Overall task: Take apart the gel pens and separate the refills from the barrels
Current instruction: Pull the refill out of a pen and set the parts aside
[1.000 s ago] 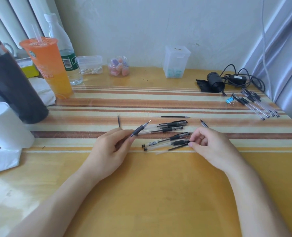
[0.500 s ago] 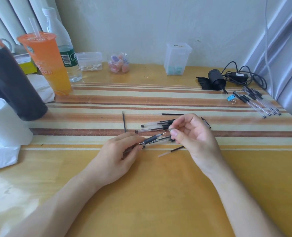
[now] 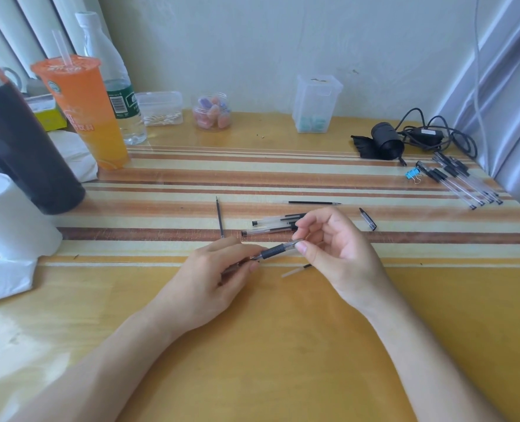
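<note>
A clear gel pen with a black grip [image 3: 273, 251] is held between both hands above the striped mat. My left hand [image 3: 219, 275] pinches its tip end; my right hand [image 3: 331, 248] pinches the clear barrel end between thumb and fingers. Two more capped pens [image 3: 270, 226] lie just behind my hands. Loose refills lie at the left [image 3: 219, 217], behind [image 3: 313, 203], and under my right hand [image 3: 295, 271]. A black cap [image 3: 367, 219] rests to the right. Several empty barrels [image 3: 462, 184] lie at the far right.
An orange drink cup [image 3: 85, 114], a water bottle [image 3: 115, 86], a dark flask [image 3: 18, 141] and a tissue roll [image 3: 5, 217] stand at the left. A clear box [image 3: 316, 105], a candy jar [image 3: 212, 112], a black cable bundle [image 3: 405, 140] and a blue clip [image 3: 412, 173] sit at the back.
My right hand picked a pen off the pile and brought it to my left hand. Both hands now grip the same pen, and the view has shifted slightly.
</note>
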